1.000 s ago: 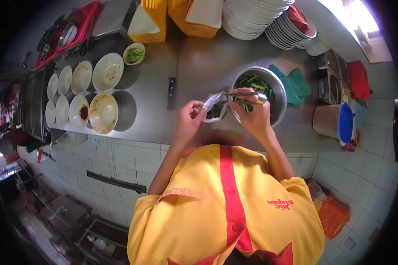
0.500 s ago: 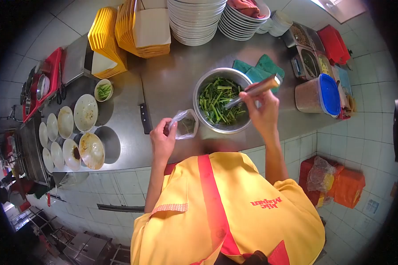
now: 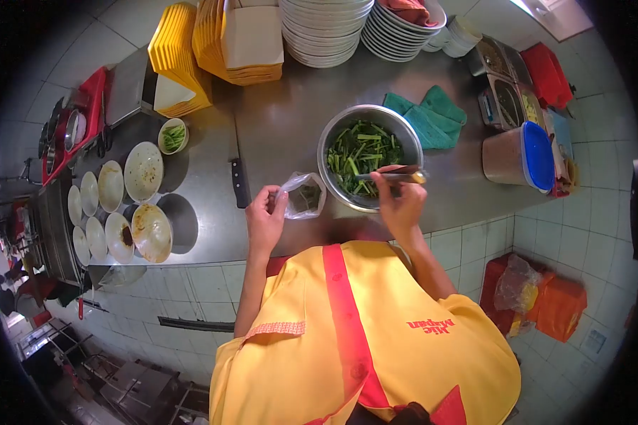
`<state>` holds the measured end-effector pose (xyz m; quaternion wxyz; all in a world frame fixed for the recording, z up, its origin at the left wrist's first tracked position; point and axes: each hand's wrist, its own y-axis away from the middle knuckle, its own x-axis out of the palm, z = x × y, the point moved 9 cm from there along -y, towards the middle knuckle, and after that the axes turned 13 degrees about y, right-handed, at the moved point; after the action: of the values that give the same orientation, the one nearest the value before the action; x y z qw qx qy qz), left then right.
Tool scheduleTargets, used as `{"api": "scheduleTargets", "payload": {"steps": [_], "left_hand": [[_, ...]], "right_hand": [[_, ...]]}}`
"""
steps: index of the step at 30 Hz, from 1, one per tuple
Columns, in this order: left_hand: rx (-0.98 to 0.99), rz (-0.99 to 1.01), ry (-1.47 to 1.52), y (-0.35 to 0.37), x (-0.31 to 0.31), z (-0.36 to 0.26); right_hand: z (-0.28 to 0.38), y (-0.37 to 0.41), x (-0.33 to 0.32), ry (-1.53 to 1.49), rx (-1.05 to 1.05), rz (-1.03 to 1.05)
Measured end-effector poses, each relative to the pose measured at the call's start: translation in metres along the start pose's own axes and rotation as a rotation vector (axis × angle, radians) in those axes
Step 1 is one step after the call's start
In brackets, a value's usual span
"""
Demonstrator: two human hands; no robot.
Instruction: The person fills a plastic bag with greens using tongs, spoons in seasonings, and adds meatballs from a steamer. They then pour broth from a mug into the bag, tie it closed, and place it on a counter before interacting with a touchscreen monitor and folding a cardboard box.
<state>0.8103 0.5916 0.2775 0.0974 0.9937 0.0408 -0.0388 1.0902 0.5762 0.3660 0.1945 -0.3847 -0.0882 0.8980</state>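
My left hand (image 3: 268, 212) pinches the edge of a clear plastic bag (image 3: 306, 195), which stands open on the steel counter with something dark green inside. Just right of the bag sits a round metal bowl (image 3: 410, 137) of cut green vegetables (image 3: 361, 152). Closed around tongs (image 3: 404, 175), my right hand (image 3: 401, 202) is over the bowl's lower right rim, and the metal tips reach into the greens. A green cloth (image 3: 436, 120) lies beyond the bowl. Left of the bag is a knife with a black handle (image 3: 239, 184).
Several used bowls (image 3: 143, 172) and a small bowl of greens (image 3: 172, 136) stand at left. Yellow trays (image 3: 177, 53) and white plates (image 3: 325, 32) are stacked at the back. A blue-lidded tub (image 3: 505, 157) and food containers (image 3: 507, 99) stand at right.
My right hand has moved down and left, and the tongs have swung from steeply tilted to nearly level, lower over the greens. The whole view has shifted slightly; my left hand still holds the bag.
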Motion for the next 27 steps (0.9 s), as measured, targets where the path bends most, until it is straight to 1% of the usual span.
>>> {"api": "scheduleTargets", "payload": {"steps": [2,3,5,6,8,9,10,12,14,16,18,20,21,23,24,26,27], "left_hand": [[-0.034,0.011,0.054,-0.001,-0.002,0.009],[-0.036,0.005,0.055,-0.002,-0.003,0.010],[-0.078,0.031,0.130,-0.003,-0.001,0.015],[-0.080,0.016,0.125,-0.004,-0.003,0.017],[-0.091,0.045,0.224,-0.006,0.001,0.019],[-0.104,0.070,0.256,-0.007,0.003,0.017],[-0.101,0.064,0.252,-0.006,0.001,0.011],[-0.251,0.056,0.444,-0.003,0.005,0.015],[-0.247,0.078,0.460,-0.004,0.002,0.024],[-0.213,0.043,0.458,-0.002,-0.004,0.025],[-0.211,0.053,0.445,0.002,-0.002,0.025],[-0.253,0.057,0.516,0.006,0.003,0.024],[-0.256,0.062,0.519,0.007,0.005,0.027],[-0.238,0.106,0.536,0.006,0.012,0.029],[-0.239,0.111,0.538,0.005,0.014,0.028],[-0.228,0.132,0.508,0.004,0.017,0.024],[-0.228,0.132,0.507,0.003,0.017,0.022]], "right_hand": [[-0.007,-0.007,-0.014,-0.122,0.031,-0.075],[-0.001,-0.010,-0.021,-0.124,0.029,-0.069],[0.008,-0.016,-0.037,-0.348,0.121,-0.070],[0.016,-0.018,-0.040,-0.358,0.119,-0.057],[0.057,-0.016,-0.043,-0.294,-0.178,0.020],[0.068,-0.012,-0.029,-0.386,-0.180,0.135],[0.078,-0.005,-0.010,-0.375,-0.233,0.315],[0.108,0.006,0.019,-0.279,-0.472,0.507],[0.110,0.022,0.046,-0.127,-0.665,0.569],[0.100,0.016,0.038,-0.119,-0.645,0.595],[0.065,-0.011,0.010,-0.290,-0.359,0.316],[0.037,-0.036,-0.016,-0.267,-0.220,0.086],[0.022,-0.043,-0.017,-0.261,-0.217,0.085],[-0.011,-0.055,-0.016,-0.131,-0.158,0.030],[-0.015,-0.057,-0.015,-0.127,-0.157,0.027],[-0.016,-0.060,-0.008,-0.004,-0.187,0.068],[-0.017,-0.060,-0.007,-0.004,-0.186,0.068]]}}
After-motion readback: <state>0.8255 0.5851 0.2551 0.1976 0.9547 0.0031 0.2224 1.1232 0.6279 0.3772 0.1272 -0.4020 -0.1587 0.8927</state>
